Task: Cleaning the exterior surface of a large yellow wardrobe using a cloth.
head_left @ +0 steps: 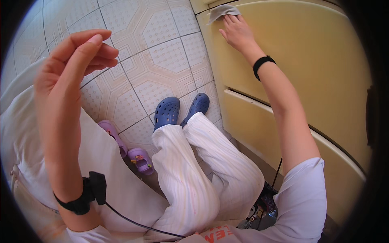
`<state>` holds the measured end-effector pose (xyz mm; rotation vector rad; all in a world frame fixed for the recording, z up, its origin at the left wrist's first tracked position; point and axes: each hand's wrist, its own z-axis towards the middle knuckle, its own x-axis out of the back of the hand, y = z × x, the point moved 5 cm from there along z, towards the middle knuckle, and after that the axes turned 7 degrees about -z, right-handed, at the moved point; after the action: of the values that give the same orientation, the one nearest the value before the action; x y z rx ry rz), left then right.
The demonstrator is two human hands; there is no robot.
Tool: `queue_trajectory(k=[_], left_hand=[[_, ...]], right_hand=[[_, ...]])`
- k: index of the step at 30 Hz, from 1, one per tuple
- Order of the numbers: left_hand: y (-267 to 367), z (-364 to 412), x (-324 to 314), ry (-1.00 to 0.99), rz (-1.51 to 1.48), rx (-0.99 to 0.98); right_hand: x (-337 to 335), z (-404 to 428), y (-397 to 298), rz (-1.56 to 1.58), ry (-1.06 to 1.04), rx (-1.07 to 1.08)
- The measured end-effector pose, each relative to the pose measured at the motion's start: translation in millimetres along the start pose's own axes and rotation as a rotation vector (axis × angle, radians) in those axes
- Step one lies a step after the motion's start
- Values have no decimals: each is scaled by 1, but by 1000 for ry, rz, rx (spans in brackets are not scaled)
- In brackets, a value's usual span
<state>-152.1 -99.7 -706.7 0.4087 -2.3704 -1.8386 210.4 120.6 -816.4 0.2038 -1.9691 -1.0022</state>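
Note:
My right hand [238,33] presses a grey cloth [224,12] against the upper left corner of a yellow cabinet panel [291,42]. The fingertips rest on the cloth's lower edge, and a black band circles this wrist. On the other side, my left hand [80,54] is raised in the air with loosely bent fingers and nothing in it. Its thumb lies close to the index finger. The left wrist wears a black strap with a small black device [97,187], from which a cable runs towards my body.
Below the upper panel sits a lower yellow panel [252,114], divided from it by a dark gap. My feet wear blue clogs [167,112] on patterned floor tiles [164,57]. Purple clogs [141,161] lie beside furniture covered in white fabric [100,158]. Partly hidden clutter [264,206] sits near my right hip.

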Motion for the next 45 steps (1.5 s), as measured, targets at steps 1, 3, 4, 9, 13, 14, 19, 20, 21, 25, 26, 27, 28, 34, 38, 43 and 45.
queue_trajectory(k=[1, 3, 4, 9, 13, 14, 19, 20, 21, 25, 26, 27, 28, 34, 38, 43, 45], left_hand=[[-5, 0, -2, -5, 3, 10], [-3, -5, 4, 2, 115, -21], [6, -8, 11, -15, 177, -22], [-13, -9, 5, -63, 279, -14], [-12, -7, 0, -74, 142, -31], [-10, -7, 1, -80, 48, -18], [-8, -11, 3, -46, -18, -32], [-6, -11, 1, -51, -34, -38], [-7, -10, 1, -52, -47, -43], [0, -9, 6, -20, -104, -61], [2, -10, 11, 8, -102, -47], [2, -8, 12, 4, -117, -53], [2, -7, 13, 18, -163, -49], [6, 0, 15, 23, -375, 5], [-4, -2, 0, -34, -564, 85], [-9, -6, -7, -62, -594, 156], [-7, -5, -11, -53, -599, 146]], right_hand=[[-13, 3, -11, 0, -11, 32], [-30, 19, -39, 27, -5, 65], [-34, 33, -58, 37, -5, 97], [-71, -16, -103, -21, -131, 236], [-71, -91, -130, 45, -354, 378], [-67, -106, -137, 74, -380, 404], [-43, -167, -145, 172, -368, 420], [-37, -178, -140, 171, -363, 427], [-26, -185, -134, 158, -370, 426], [2, -205, -115, 245, -579, 451], [9, -208, -111, 284, -592, 443], [18, -211, -100, 270, -601, 438], [28, -215, -90, 274, -592, 440], [99, -230, -13, 402, -562, 282], [184, -256, 62, 326, -518, 182], [280, -299, 144, 113, -511, 51], [286, -312, 151, 33, -485, 12]])
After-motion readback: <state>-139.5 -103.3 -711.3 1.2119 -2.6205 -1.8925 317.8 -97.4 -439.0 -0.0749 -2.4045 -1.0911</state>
